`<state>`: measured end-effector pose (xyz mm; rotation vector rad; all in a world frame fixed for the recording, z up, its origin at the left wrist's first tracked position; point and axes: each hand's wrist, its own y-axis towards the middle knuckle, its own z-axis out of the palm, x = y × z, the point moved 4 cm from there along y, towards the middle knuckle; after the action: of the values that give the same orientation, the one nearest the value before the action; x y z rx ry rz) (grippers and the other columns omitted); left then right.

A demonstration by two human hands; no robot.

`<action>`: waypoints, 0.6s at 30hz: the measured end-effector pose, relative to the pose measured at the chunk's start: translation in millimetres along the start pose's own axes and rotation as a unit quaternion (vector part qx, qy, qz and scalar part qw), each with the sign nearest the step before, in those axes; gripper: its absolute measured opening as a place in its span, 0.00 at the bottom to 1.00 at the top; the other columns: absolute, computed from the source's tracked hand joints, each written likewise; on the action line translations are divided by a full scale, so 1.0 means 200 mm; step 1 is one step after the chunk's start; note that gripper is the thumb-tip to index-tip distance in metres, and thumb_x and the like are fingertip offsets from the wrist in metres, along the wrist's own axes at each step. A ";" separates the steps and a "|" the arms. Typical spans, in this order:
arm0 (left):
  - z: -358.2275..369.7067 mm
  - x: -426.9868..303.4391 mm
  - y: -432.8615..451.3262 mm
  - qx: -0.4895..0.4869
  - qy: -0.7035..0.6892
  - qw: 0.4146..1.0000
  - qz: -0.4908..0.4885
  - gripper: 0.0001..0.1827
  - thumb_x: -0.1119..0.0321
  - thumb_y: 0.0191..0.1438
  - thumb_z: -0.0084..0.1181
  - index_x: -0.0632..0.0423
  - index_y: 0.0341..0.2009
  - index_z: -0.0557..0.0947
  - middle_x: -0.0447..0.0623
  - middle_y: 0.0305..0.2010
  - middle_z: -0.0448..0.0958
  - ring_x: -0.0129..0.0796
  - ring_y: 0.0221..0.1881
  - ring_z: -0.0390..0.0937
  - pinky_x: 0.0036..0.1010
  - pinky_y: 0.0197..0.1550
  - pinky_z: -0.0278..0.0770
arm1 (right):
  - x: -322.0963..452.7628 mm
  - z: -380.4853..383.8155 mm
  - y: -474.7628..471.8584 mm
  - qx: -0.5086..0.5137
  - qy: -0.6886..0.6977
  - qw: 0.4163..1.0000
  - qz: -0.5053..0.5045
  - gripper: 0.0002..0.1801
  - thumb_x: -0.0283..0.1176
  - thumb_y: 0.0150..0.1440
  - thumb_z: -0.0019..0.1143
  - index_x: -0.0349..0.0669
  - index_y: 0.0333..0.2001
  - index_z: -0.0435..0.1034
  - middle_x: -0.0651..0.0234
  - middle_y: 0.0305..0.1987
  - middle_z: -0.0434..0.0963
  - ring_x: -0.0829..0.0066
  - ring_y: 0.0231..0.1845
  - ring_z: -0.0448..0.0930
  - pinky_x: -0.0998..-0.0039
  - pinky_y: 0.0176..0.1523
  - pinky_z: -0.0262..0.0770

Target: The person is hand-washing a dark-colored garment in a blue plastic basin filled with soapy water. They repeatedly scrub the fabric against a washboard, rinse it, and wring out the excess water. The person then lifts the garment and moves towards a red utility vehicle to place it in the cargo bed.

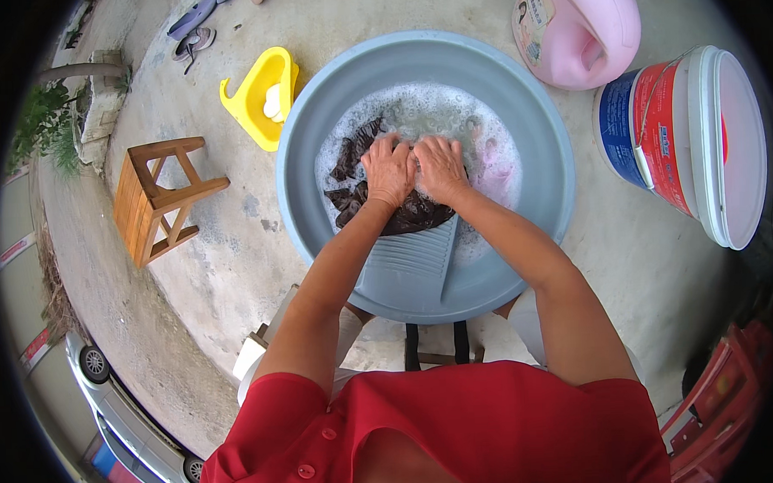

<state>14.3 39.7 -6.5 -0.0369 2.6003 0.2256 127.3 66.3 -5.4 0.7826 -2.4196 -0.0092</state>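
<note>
A large grey-blue plastic basin [553, 172] stands before me, with foamy water [433, 109] in it. Built into its near side is a ribbed washboard [407, 261]. Dark wet cloth [418, 220] lies bunched over the upper ribs and trails into the suds on the left. My left hand [389, 171] grips this cloth with bent fingers. Close beside it, nearly touching, my right hand [441, 167] is also curled on the cloth; its fingertips are partly hidden by foam. A pinkish patch [496, 174] shows through the suds at right; what it is, I cannot tell.
Left of the basin sit a yellow plastic drain basket [254, 112] holding a white object [273, 103], and a wooden stool [161, 195]. A pink detergent jug [577, 30] and a lidded bucket [657, 136] stand right. Shoes [193, 42] lie far left; a car [131, 429] is parked beyond.
</note>
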 end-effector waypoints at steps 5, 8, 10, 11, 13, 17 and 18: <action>-0.12 -0.04 -0.21 0.121 -0.255 0.959 -0.029 0.12 0.62 0.56 0.47 0.55 0.38 0.77 0.54 0.45 0.73 0.51 0.47 0.69 0.39 0.50 0.65 | 0.09 -0.10 -0.15 0.129 0.198 0.968 0.084 0.14 0.33 0.44 0.57 0.45 0.35 0.64 0.66 0.38 0.68 0.61 0.47 0.69 0.59 0.53 0.57; -0.12 -0.09 -0.41 0.115 -0.167 0.979 0.028 0.06 0.67 0.51 0.49 0.54 0.33 0.75 0.53 0.35 0.70 0.48 0.41 0.67 0.40 0.44 0.62 | 0.17 -0.09 -0.30 0.161 0.155 0.975 0.004 0.12 0.32 0.43 0.56 0.45 0.31 0.63 0.65 0.35 0.69 0.63 0.44 0.70 0.62 0.48 0.58; -0.07 -0.08 -0.30 0.108 -0.064 0.992 0.023 0.05 0.67 0.50 0.50 0.53 0.31 0.74 0.52 0.33 0.70 0.48 0.40 0.67 0.41 0.43 0.60 | 0.08 0.00 -0.22 0.128 0.079 0.988 -0.026 0.12 0.31 0.43 0.57 0.46 0.31 0.63 0.66 0.32 0.70 0.63 0.44 0.70 0.63 0.48 0.57; -0.04 -0.05 -0.21 0.105 -0.010 0.994 0.004 0.04 0.67 0.49 0.51 0.52 0.31 0.74 0.51 0.33 0.70 0.48 0.40 0.66 0.41 0.42 0.59 | 0.03 0.03 -0.15 0.107 0.036 0.993 -0.031 0.13 0.31 0.43 0.57 0.45 0.31 0.63 0.66 0.32 0.70 0.64 0.44 0.70 0.63 0.48 0.57; -0.01 0.02 -0.05 0.025 0.064 0.997 -0.035 0.07 0.66 0.50 0.51 0.50 0.35 0.77 0.53 0.37 0.72 0.48 0.43 0.67 0.42 0.46 0.59 | 0.01 0.03 -0.01 0.094 -0.001 0.995 0.038 0.13 0.33 0.44 0.57 0.45 0.34 0.64 0.68 0.37 0.71 0.65 0.46 0.70 0.63 0.50 0.56; 0.00 0.06 -0.12 0.061 -0.119 0.986 -0.095 0.13 0.63 0.54 0.49 0.53 0.42 0.77 0.55 0.43 0.72 0.50 0.47 0.67 0.40 0.51 0.61 | 0.04 -0.01 -0.05 0.006 0.078 0.995 0.070 0.15 0.35 0.45 0.58 0.45 0.36 0.64 0.69 0.42 0.70 0.64 0.49 0.68 0.61 0.52 0.56; -0.04 0.06 -0.17 0.100 -0.206 0.968 -0.100 0.13 0.62 0.54 0.49 0.53 0.43 0.77 0.55 0.44 0.72 0.50 0.48 0.67 0.40 0.52 0.61 | 0.10 -0.09 -0.09 0.027 0.117 0.992 0.024 0.15 0.35 0.44 0.58 0.45 0.35 0.64 0.68 0.41 0.69 0.63 0.49 0.68 0.61 0.52 0.56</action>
<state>1.9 5.8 -10.1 -0.1617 2.1725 -0.0951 133.3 43.3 18.0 0.7071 -2.2220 0.1591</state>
